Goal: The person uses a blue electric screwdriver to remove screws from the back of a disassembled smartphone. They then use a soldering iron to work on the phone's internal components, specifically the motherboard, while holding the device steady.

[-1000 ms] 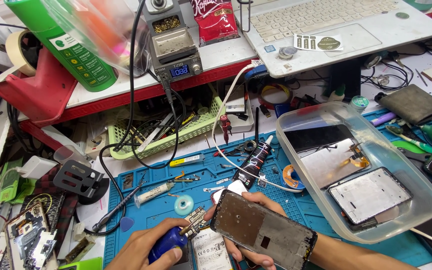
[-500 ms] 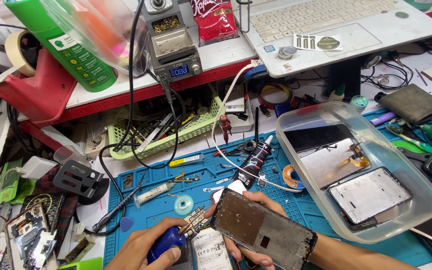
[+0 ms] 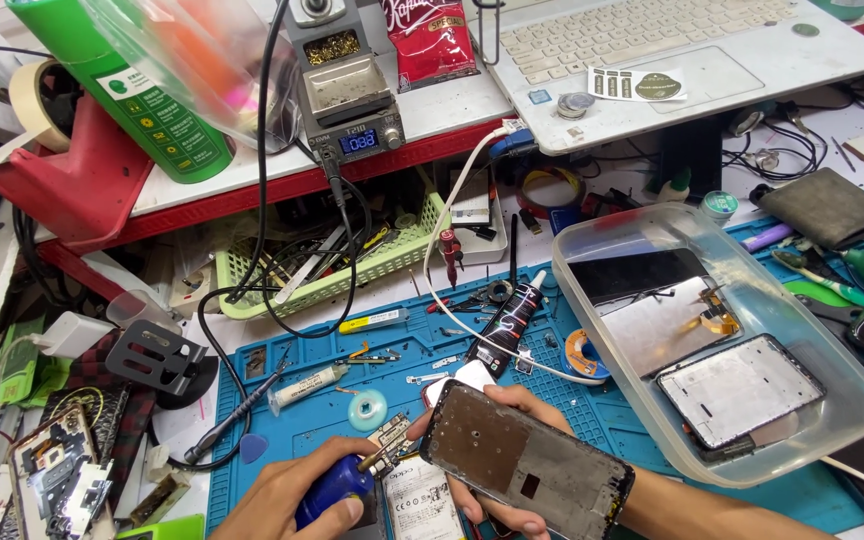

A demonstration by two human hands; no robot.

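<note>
1. Both hands work low over the blue mat, close to the bottom edge of the view.
2. Fingers of the left hand are wrapped around a small blue tool, its tip pointing up and right toward a little circuit board.
3. Curled from beneath, the right hand holds a phone frame; fingertips show at the frame's upper end and along its lower edge, and the forearm runs off to the lower right.
4. That frame is tilted, its dark inner side facing up, with a small opening near the lower end.
5. A battery with a white label lies on the mat between the two hands, just under the tool tip and partly beneath the frame.
6. Just above the hands lie a black glue tube, a pale round tape roll and a syringe.
7. To the right, a clear plastic tub holds phone screens and another frame.
8. Farther back stand a green basket full of tools, a soldering station with a lit blue display, a green bottle and a white laptop on a raised shelf.
</note>
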